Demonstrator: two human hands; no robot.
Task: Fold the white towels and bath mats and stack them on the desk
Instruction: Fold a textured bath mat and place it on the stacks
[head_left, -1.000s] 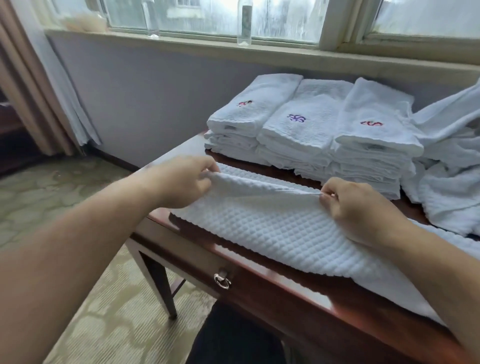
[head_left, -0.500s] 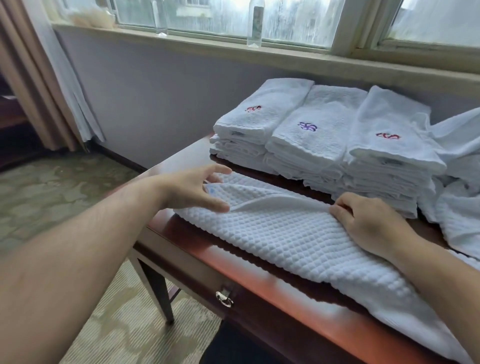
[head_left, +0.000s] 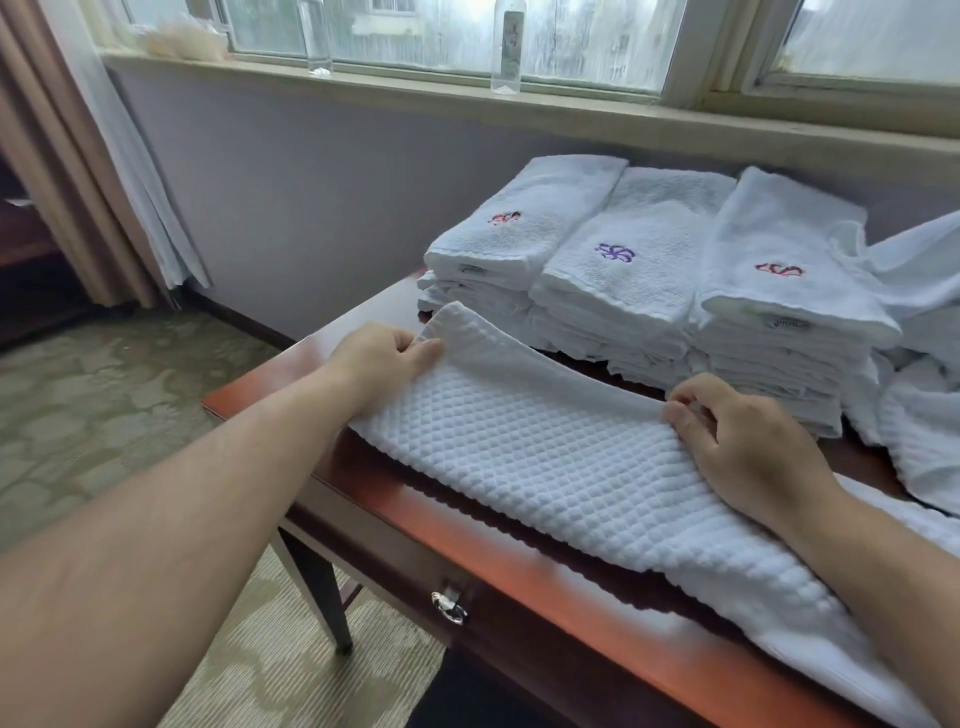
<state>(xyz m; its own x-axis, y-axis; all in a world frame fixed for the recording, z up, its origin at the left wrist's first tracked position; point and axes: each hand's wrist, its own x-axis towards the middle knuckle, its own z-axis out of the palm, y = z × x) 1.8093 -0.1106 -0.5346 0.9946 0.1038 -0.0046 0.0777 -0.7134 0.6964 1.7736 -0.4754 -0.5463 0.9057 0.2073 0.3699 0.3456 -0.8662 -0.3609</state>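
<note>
**Bath mat: far edge gripped at both points, fold not yet made**

Half a second ago the left hand (head_left: 384, 358) lay on the bath mat (head_left: 571, 467) with straight fingers. Now its fingers (head_left: 423, 349) are curled round the far corner and have raised it off the counter (head_left: 519, 566). The right hand (head_left: 743, 447) keeps its pinch on the same far edge. Judgement: both grips are set and the fold can begin. The mat lies along the counter's front, before the folded towel stacks (head_left: 623, 270). Not determinable: the mat's right end, which is under the forearm and cut off; its layer count; the left thumb.
</note>
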